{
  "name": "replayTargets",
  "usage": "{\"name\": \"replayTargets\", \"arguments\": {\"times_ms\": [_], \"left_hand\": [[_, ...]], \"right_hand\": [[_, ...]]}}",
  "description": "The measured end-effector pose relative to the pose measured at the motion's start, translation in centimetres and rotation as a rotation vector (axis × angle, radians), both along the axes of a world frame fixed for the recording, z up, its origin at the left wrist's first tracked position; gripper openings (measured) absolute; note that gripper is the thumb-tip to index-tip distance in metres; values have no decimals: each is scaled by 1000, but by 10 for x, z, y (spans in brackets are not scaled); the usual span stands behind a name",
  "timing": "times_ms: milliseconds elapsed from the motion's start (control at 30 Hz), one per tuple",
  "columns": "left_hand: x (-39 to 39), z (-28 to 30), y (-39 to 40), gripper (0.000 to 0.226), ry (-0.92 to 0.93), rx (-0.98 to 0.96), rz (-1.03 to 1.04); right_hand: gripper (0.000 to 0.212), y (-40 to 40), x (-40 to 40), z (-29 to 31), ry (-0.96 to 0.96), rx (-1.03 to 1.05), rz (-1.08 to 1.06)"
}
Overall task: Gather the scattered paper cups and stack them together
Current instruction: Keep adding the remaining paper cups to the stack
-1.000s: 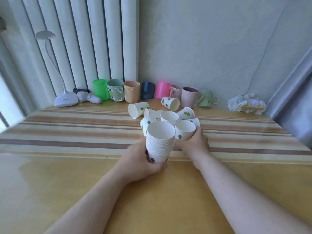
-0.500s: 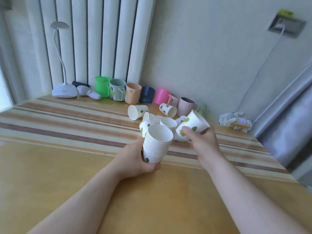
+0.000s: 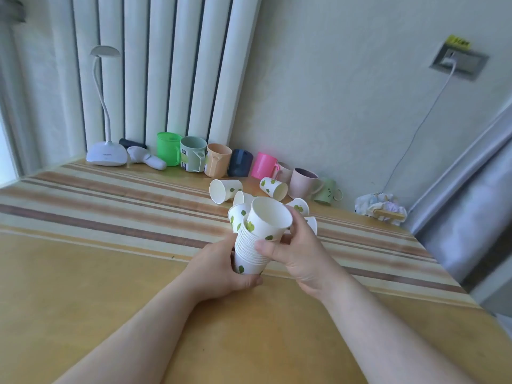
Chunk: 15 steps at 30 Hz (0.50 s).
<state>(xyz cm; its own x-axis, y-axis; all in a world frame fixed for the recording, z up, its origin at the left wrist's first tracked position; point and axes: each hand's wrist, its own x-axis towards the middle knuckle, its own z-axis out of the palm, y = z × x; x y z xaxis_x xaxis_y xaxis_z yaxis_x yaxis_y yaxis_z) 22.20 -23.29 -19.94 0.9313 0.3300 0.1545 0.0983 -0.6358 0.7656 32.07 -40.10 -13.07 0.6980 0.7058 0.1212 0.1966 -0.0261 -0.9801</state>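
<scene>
My left hand (image 3: 219, 270) grips the base of a stack of white paper cups (image 3: 249, 256) printed with green leaves, held just above the table. My right hand (image 3: 300, 250) holds one more paper cup (image 3: 267, 221), tilted, its bottom sitting in the top of the stack. Behind them several loose paper cups lie on their sides: one at the left (image 3: 223, 189), one further back (image 3: 273, 188), another at the right (image 3: 299, 206), and others partly hidden by the stack and my hands.
A row of coloured plastic mugs (image 3: 219, 160) lines the wall. A white desk lamp (image 3: 106, 156) stands at the back left. A crumpled bag (image 3: 381, 207) lies at the back right. The table (image 3: 97, 259) has a striped cloth and bare wood near me.
My right hand picked a loose cup off the table, lifted it and brought it left onto the top of the stack. The left hand kept hold of the stack.
</scene>
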Motion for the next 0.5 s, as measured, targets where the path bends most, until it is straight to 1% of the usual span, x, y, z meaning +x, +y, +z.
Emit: {"name": "replayTargets", "arguments": {"times_ms": [67,133,200,267,300,367,433,500], "left_hand": [[0,0,0,77,0,1,0],[1,0,1,78,3,2,-2],[3,0,1,75,1,-19,-7],[4,-3,2,71,-5,-37,-6],[5,-4,3,69,-8,-36,-4],[7,-6,3,67,-8,-26,1],[8,-7,3,62,-5,-18,14],[10,-7,2,58,1,-20,27]], "right_hand": [[86,-10,3,-5,-20,-44,14],[82,-20,17,-15,-30,-81,-32],[69,-25,39,-23,-10,-58,-211],[58,-27,68,-30,2,-68,-471],[58,-28,81,-33,-9,-91,-567],[75,-28,101,-37,-71,-198,-636],[96,-26,114,-40,-190,-402,-590],[105,-21,123,-41,-275,-565,-516]]}}
